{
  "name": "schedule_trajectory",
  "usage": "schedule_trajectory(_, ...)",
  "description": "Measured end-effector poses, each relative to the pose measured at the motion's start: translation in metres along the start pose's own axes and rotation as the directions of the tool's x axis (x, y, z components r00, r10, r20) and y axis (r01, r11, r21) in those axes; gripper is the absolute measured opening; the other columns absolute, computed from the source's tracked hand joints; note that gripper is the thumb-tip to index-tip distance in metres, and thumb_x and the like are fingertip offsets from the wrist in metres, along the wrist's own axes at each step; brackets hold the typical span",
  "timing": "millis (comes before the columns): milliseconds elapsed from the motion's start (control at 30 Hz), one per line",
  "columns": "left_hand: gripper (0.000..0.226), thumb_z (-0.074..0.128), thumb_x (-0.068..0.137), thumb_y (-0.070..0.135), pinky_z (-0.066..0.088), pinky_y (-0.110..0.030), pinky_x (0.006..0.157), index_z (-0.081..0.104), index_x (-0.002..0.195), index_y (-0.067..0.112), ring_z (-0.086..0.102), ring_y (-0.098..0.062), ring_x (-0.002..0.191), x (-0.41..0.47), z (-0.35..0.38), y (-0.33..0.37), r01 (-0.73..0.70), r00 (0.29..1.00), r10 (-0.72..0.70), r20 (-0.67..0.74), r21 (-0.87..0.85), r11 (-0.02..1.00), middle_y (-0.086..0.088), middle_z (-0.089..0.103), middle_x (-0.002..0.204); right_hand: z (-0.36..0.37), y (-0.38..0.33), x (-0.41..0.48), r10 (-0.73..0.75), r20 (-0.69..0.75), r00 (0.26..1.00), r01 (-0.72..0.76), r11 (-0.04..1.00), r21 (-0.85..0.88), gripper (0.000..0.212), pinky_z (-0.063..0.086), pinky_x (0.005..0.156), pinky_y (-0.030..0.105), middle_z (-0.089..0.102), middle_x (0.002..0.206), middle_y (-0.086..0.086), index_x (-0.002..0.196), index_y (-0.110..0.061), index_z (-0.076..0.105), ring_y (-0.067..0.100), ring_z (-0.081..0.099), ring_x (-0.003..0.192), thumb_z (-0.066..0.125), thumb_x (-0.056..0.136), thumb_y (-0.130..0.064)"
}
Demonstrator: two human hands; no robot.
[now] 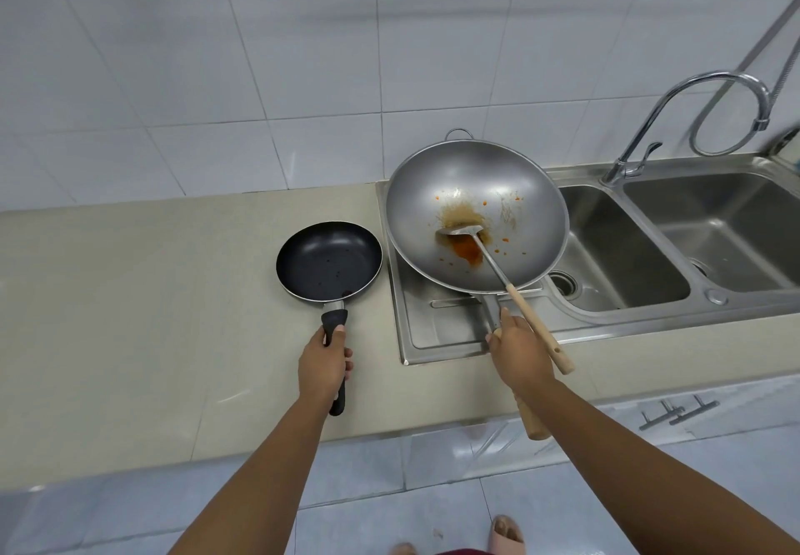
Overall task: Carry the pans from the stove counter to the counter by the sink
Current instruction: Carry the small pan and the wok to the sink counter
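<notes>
Two pans: left hand fingers wrapped on the black frying pan, resting on the table; right hand grips the steel wok (sauce-stained) beyond its fingers, over the drainboard. One spatula inside; double sink and one faucet rightward.

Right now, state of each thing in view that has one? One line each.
Small black non-stick frying pan: empty, upright on the beige counter, handle gripped by left hand.
Large steel wok: dirty with orange-brown residue, over the drainboard, handle gripped by right hand.
Wooden-handled metal spatula: lying in the wok.
Chrome faucet: no water running.
Double steel sink: empty basins.
</notes>
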State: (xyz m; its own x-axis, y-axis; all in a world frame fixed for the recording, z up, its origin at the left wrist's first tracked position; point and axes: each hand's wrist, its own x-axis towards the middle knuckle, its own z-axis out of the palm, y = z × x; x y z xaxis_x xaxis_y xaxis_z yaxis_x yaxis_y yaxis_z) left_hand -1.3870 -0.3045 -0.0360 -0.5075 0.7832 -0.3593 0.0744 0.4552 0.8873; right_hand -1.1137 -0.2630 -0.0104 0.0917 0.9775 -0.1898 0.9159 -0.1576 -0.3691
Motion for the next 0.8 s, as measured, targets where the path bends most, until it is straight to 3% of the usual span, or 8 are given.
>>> schedule_trajectory(67,0.041,0.044,0.101,0.037,0.054,-0.043,0.086,0.056,0.132,0.013,0.066,-0.029,0.091,-0.005,0.000,0.004,-0.021,0.998,0.031,-0.052,0.174,0.985,-0.011,0.071,0.107,0.001,0.001,-0.002,-0.012,0.004,1.000,0.012,0.999,-0.039,0.052,0.050,0.099,0.036,0.044,0.148,0.013,0.151,-0.006,0.031,0.027,0.053,0.124,0.046,0.103,-0.017)
schedule_trajectory(133,0.058,0.043,0.101,0.038,0.044,-0.045,0.100,0.033,0.152,0.010,0.057,-0.035,0.119,-0.008,0.002,0.008,-0.039,0.996,0.063,-0.064,0.323,0.946,-0.012,0.059,0.135,-0.002,0.002,-0.003,-0.028,-0.030,0.999,0.028,1.000,-0.011,0.052,0.052,0.097,0.036,0.045,0.149,0.010,0.152,-0.008,0.030,0.025,0.055,0.123,0.043,0.104,-0.025)
schedule_trajectory(267,0.073,0.043,0.102,0.040,0.015,-0.048,0.120,0.012,0.158,0.007,0.015,-0.025,0.151,-0.013,0.012,0.020,-0.153,0.980,0.201,-0.017,0.585,0.796,-0.011,0.014,0.165,-0.011,-0.001,-0.008,-0.136,-0.052,0.989,0.135,0.991,-0.014,0.062,0.031,0.116,0.037,0.015,0.165,0.002,0.156,-0.011,0.021,0.023,0.024,0.147,0.033,0.104,-0.043)
schedule_trajectory(333,0.074,0.040,0.103,0.041,0.008,-0.047,0.122,0.006,0.159,0.008,0.004,-0.022,0.153,-0.014,0.023,0.031,-0.233,0.965,0.257,0.060,0.648,0.725,-0.009,0.004,0.167,-0.019,0.001,-0.008,-0.173,-0.055,0.983,0.171,0.985,-0.036,0.062,0.026,0.118,0.038,0.010,0.166,0.002,0.157,-0.012,0.019,0.023,0.018,0.149,0.030,0.104,-0.043)
schedule_trajectory(500,0.069,0.027,0.105,0.044,0.002,-0.047,0.122,0.000,0.159,0.009,-0.002,-0.023,0.153,-0.019,0.084,0.069,-0.499,0.866,0.329,0.376,0.691,0.522,-0.008,-0.003,0.167,-0.047,0.036,0.004,-0.110,-0.031,0.993,0.107,0.991,-0.074,0.059,0.012,0.122,0.043,0.003,0.166,0.008,0.157,-0.011,0.013,0.028,0.001,0.152,0.025,0.106,-0.036)
schedule_trajectory(667,0.067,0.021,0.105,0.046,0.000,-0.049,0.121,-0.001,0.159,0.011,-0.006,-0.024,0.153,-0.050,0.172,0.097,-0.743,0.669,0.343,0.659,0.610,0.276,-0.007,-0.005,0.167,-0.075,0.098,0.001,0.065,0.009,0.998,-0.064,0.994,-0.086,0.062,0.007,0.121,0.047,0.001,0.166,0.008,0.157,-0.009,0.014,0.028,-0.001,0.152,0.022,0.105,-0.041)
schedule_trajectory(800,0.067,0.017,0.105,0.046,0.003,-0.049,0.121,0.001,0.159,0.009,-0.002,-0.025,0.153,-0.093,0.253,0.107,-0.840,0.534,0.252,0.807,0.541,0.049,-0.009,0.000,0.167,-0.098,0.162,-0.020,0.173,0.002,0.985,-0.172,0.983,-0.064,0.062,0.007,0.121,0.047,0.004,0.166,0.009,0.157,-0.009,0.016,0.029,0.001,0.152,0.018,0.105,-0.043)
